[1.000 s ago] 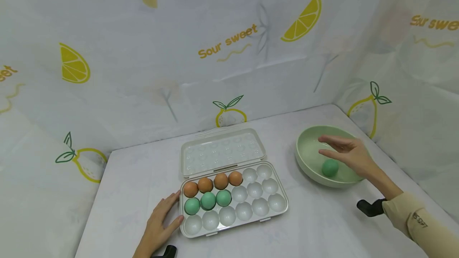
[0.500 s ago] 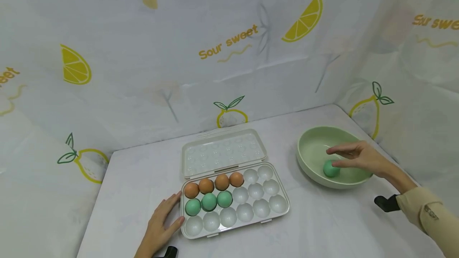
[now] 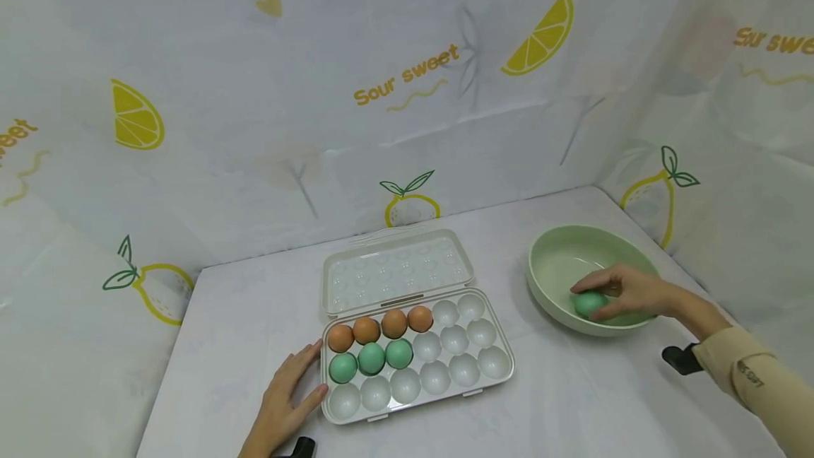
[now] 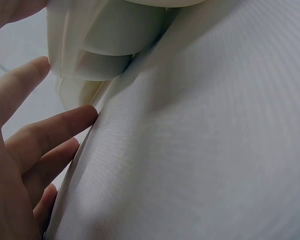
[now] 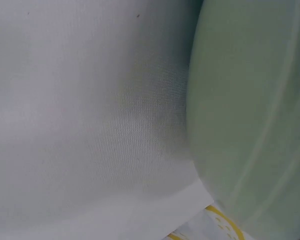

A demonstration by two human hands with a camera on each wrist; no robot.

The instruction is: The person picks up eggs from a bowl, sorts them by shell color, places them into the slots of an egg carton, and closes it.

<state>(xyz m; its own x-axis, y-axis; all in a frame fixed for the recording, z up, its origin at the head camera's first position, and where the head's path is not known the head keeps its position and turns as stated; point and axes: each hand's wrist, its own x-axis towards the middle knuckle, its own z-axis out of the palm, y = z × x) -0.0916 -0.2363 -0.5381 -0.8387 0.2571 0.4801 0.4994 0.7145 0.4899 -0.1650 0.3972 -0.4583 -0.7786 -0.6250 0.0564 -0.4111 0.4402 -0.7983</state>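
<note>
In the head view my right hand (image 3: 639, 292) reaches into a pale green bowl (image 3: 552, 271), its thumb and fingers pinching a green egg (image 3: 588, 303) that lies inside. The right wrist view shows just the outer wall of the bowl (image 5: 245, 110); hand and egg are hidden there. At the left end of a white egg box (image 3: 445, 394), my left hand (image 3: 285, 396) rests with fingers spread, thumb and fingertips at its edge. Several brown eggs (image 3: 393, 323) sit in the back row of cups. Three green eggs (image 3: 372, 357) fill the left of the middle row.
The box's clear lid (image 3: 397, 273) lies folded back behind it. A white cloth covers the table (image 3: 254, 316), and lemon-printed sheets (image 3: 407, 119) hang along the back and sides. The bowl stands to the right of the box.
My right hand first drew back to the right, then lowered into the bowl, and its thumb and fingers closed around the green egg. My left hand has stayed at the box.
</note>
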